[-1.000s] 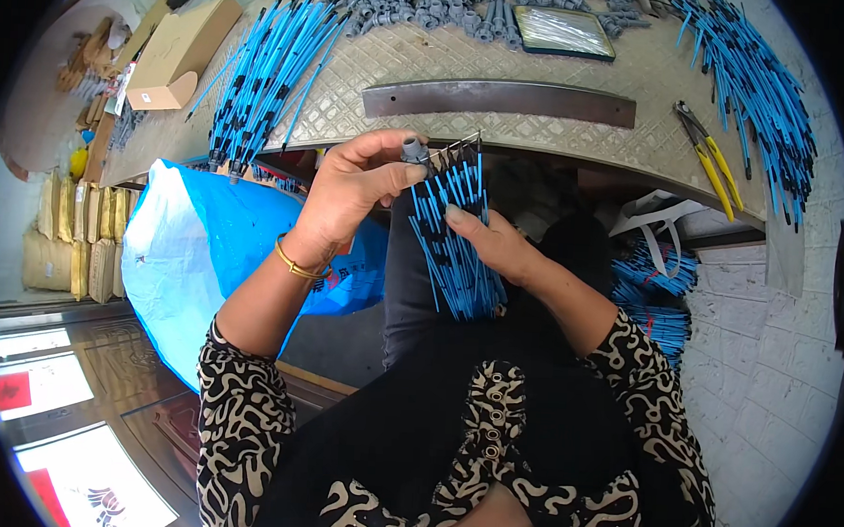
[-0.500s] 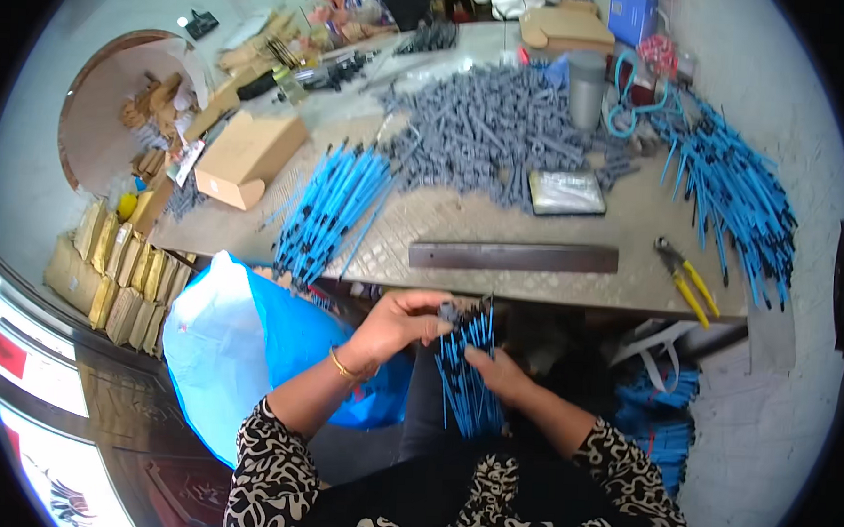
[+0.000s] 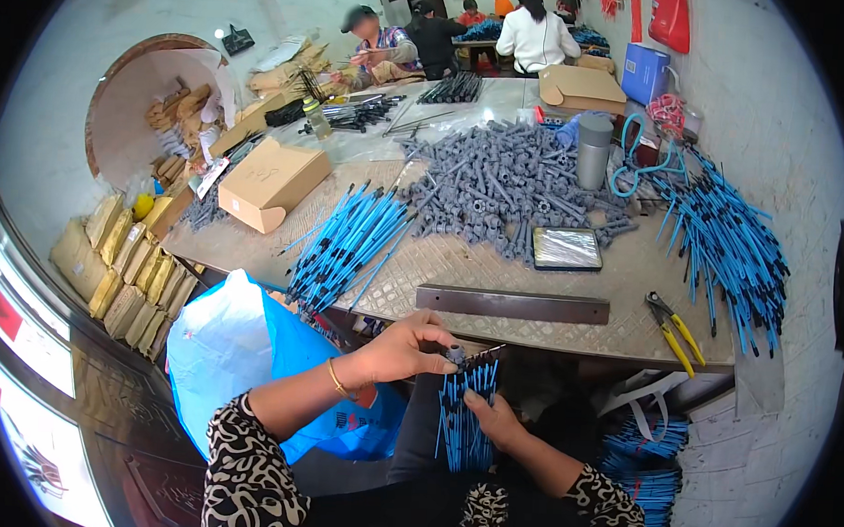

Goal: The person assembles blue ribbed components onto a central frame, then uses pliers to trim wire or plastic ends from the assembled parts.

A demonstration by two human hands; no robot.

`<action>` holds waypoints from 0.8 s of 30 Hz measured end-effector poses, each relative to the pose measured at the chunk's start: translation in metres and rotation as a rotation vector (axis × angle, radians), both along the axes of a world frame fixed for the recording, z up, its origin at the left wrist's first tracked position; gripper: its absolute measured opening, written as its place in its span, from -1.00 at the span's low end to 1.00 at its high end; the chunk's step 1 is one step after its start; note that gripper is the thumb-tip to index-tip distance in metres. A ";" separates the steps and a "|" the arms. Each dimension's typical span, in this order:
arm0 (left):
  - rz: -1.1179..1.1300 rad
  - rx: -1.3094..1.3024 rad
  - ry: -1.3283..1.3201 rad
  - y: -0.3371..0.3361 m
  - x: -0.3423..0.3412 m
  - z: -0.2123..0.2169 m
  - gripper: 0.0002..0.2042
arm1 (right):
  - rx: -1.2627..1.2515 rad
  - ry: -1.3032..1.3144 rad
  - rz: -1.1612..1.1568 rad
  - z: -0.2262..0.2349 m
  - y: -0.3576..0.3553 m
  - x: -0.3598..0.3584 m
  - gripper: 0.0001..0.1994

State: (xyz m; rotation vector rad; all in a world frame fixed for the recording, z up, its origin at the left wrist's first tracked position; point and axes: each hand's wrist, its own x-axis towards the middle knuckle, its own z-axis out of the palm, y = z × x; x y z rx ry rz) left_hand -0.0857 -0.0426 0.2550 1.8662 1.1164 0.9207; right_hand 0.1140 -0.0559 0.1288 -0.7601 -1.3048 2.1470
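My right hand (image 3: 492, 419) is closed round a bundle of thin blue rods with black ends (image 3: 464, 433), upright above my lap at the table's front edge. At the top of that bundle, my left hand (image 3: 407, 350) pinches a small grey plastic fitting (image 3: 456, 354) between thumb and fingers. Whether the fitting sits on a rod tip cannot be made out. A heap of similar grey fittings (image 3: 501, 187) covers the middle of the table (image 3: 393, 281). More blue rods lie in a pile (image 3: 348, 241) to the left and a larger pile (image 3: 733, 249) to the right.
A dark metal bar (image 3: 512, 304) lies near the front edge, with yellow-handled pliers (image 3: 675, 333) to its right. Behind them are a flat tin (image 3: 567, 249), a grey cup (image 3: 593, 153) and blue scissors (image 3: 624, 173). A cardboard box (image 3: 273, 184) stands left; a blue-white bag (image 3: 239, 350) hangs below. Several people sit beyond.
The view has tilted up, so more of the people and far tables shows. My left hand stays at the bundle's top with the grey fitting; my right hand keeps its hold on the rods.
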 end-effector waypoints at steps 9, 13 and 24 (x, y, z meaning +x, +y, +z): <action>0.099 -0.606 0.081 -0.009 0.016 0.033 -0.70 | 0.045 -0.056 -0.140 -0.005 -0.007 -0.005 -0.60; 0.154 -0.546 0.102 -0.016 0.023 0.024 -0.71 | 0.066 -0.081 -0.121 -0.004 -0.008 -0.002 -0.63; 0.236 -0.577 -0.027 0.008 0.006 -0.030 -0.70 | 0.689 -0.333 -0.349 -0.016 0.019 -0.015 -0.68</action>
